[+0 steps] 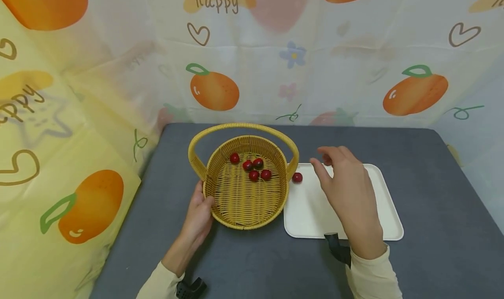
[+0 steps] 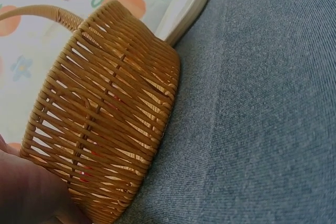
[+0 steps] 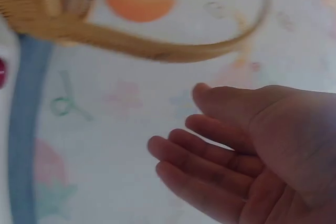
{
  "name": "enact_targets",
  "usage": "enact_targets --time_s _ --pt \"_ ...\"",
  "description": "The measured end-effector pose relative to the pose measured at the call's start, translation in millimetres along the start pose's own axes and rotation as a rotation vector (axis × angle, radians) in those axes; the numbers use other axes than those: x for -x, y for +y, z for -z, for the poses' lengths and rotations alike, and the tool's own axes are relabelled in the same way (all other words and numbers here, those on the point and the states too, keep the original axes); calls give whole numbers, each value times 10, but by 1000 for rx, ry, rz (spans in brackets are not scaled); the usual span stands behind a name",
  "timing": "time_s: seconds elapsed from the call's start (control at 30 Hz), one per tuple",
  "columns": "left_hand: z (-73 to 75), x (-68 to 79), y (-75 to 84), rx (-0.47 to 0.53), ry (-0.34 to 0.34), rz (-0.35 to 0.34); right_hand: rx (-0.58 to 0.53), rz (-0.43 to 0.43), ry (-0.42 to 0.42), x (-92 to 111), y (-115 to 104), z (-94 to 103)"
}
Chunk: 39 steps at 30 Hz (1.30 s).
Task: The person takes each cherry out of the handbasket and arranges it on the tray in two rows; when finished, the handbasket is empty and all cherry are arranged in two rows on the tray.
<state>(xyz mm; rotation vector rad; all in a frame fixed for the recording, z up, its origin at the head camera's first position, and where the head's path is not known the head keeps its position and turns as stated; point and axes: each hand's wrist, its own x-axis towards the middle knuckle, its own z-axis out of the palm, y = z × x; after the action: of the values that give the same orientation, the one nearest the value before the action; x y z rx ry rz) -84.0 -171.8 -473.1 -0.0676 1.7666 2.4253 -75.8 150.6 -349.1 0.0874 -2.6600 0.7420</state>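
My left hand [image 1: 200,213] grips the near left rim of a round yellow wicker basket [image 1: 246,224], the thumb lying over the edge. Several dark red cherries [image 1: 253,175] lie inside, toward the back of the basket. Its woven side [image 2: 105,103] fills much of the left wrist view, beside part of the left hand [image 2: 31,190]. My right hand [image 1: 348,189] hovers over a white tray [image 1: 307,222], fingers loosely bent and thumb apart. In the right wrist view this hand [image 3: 247,156] holds nothing. One cherry [image 1: 297,177] sits at the tray's left side, close to the basket.
The basket's tall arched handle [image 1: 244,125] stands over its back half. Basket and tray are side by side on a dark grey-blue table [image 1: 433,194]. A fruit-printed cloth [image 1: 334,71] hangs behind the table and along its left side.
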Motion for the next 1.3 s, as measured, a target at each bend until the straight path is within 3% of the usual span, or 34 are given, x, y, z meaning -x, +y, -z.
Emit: enact_targets --time_s 0.17,0.27,0.37,0.57,0.9,1.07,1.3 --pt "-3 5 -2 -5 -1 -11 -77 133 138 108 -270 175" --pt "-5 0 -3 -15 3 -8 -109 237 146 131 -456 134" --pt "4 -1 5 -37 -3 -6 -120 259 50 91 -673 15" --pt "57 1 77 -127 -51 17 -12 199 -190 -167 -991 -381" --pt "87 -15 127 -177 -87 89 209 83 -491 -490 -941 -1188" --pt "89 -6 141 -187 -70 85 274 75 -521 -556 -903 -1406" --pt "81 6 141 -193 -77 73 326 50 -565 -612 -921 -1528"
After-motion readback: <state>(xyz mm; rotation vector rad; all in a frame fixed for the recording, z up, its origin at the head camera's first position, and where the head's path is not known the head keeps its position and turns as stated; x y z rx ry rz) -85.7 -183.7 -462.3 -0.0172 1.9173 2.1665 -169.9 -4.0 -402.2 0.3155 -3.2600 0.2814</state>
